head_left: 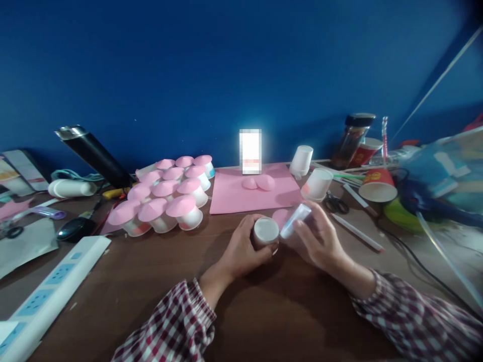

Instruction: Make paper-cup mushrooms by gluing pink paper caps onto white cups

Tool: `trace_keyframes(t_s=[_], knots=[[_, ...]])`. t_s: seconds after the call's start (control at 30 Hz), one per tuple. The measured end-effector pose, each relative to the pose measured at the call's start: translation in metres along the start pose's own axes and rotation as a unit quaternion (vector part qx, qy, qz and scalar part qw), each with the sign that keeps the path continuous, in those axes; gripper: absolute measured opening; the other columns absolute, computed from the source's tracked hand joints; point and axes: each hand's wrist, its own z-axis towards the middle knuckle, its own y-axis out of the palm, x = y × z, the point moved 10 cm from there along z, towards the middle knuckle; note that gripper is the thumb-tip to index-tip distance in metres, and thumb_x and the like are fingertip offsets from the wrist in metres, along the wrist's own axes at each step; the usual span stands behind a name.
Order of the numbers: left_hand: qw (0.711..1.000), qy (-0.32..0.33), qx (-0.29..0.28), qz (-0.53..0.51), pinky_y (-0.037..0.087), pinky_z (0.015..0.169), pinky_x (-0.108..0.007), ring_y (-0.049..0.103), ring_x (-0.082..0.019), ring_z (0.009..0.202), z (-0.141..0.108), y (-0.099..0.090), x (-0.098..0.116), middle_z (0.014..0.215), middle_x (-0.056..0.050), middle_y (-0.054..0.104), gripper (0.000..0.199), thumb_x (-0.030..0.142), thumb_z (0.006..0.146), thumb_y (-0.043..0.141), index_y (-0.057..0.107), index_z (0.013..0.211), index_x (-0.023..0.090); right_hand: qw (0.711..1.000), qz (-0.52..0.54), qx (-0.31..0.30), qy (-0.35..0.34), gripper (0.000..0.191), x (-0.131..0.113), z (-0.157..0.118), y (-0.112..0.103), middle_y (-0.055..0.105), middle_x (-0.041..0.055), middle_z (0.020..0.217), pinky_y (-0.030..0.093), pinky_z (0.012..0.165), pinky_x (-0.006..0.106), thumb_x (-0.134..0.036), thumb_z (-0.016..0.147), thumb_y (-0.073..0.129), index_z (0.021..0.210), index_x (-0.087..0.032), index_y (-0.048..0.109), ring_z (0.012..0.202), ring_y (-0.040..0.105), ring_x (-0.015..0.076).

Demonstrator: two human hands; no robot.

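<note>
My left hand (245, 246) is wrapped around a small white paper cup (266, 231), its round end facing up. Beside it, my right hand (320, 239) grips a short white glue stick (296, 220), slightly blurred, with its lower end close to the cup's rim. Whether the two touch I cannot tell. A pink paper disc (281, 217) lies just behind the hands, partly covered by the glue stick. On a pink sheet (230, 196) farther back rest two shallow pink paper cones (266, 182).
Several cups topped with pink cones (153, 208) stand in rows at left. Two white cups (317, 183), scissors (335, 202), a pen (358, 233) and a red cup (378, 185) are at right. A power strip (53, 296), mouse (75, 229) and black flask (94, 153) lie left.
</note>
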Motion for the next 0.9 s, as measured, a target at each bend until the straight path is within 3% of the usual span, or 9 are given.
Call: trace_keyframes(t_s=[0.23,0.47,0.67,0.9], knots=[[1.0,-0.018,0.005,0.004,0.046,0.085,-0.035,0.058,-0.021,0.094,-0.001,-0.001,-0.004,0.104,-0.004,0.061,0.045,0.025,0.067,0.073,0.053,0.107,0.021,0.995,0.062,0.072,-0.017,0.022,-0.001,0.004,-0.012,0.061,0.0005,0.082,0.053,0.063,0.027,-0.036,0.089,0.059,0.104,-0.024,0.049,0.07,0.06,0.0145],[1.0,-0.02,0.011,0.004,0.046,0.085,-0.035,0.059,-0.021,0.094,-0.001,-0.001,-0.007,0.104,-0.004,0.062,0.048,0.03,0.066,0.076,0.053,0.108,0.022,0.993,0.108,0.031,-0.028,0.02,-0.006,0.001,-0.001,0.065,0.0028,0.09,0.056,0.066,0.029,-0.032,0.09,0.059,0.105,-0.025,0.047,0.07,0.063,0.0149],[1.0,-0.016,0.013,0.011,0.046,0.084,-0.035,0.059,-0.021,0.092,-0.001,-0.001,-0.009,0.103,-0.004,0.062,0.05,0.034,0.067,0.077,0.051,0.107,0.021,0.996,0.059,0.019,-0.06,0.015,-0.02,0.001,0.0,0.062,0.0022,0.087,0.055,0.066,0.028,-0.028,0.089,0.06,0.101,-0.024,0.05,0.07,0.06,0.0141],[1.0,-0.017,0.016,0.013,0.047,0.081,-0.033,0.058,-0.02,0.091,-0.001,-0.002,-0.008,0.101,-0.004,0.061,0.051,0.036,0.066,0.078,0.051,0.106,0.021,0.997,0.059,-0.001,-0.049,0.016,-0.017,0.0,0.002,0.061,0.0024,0.091,0.053,0.064,0.025,-0.023,0.088,0.06,0.101,-0.024,0.05,0.071,0.059,0.0131]])
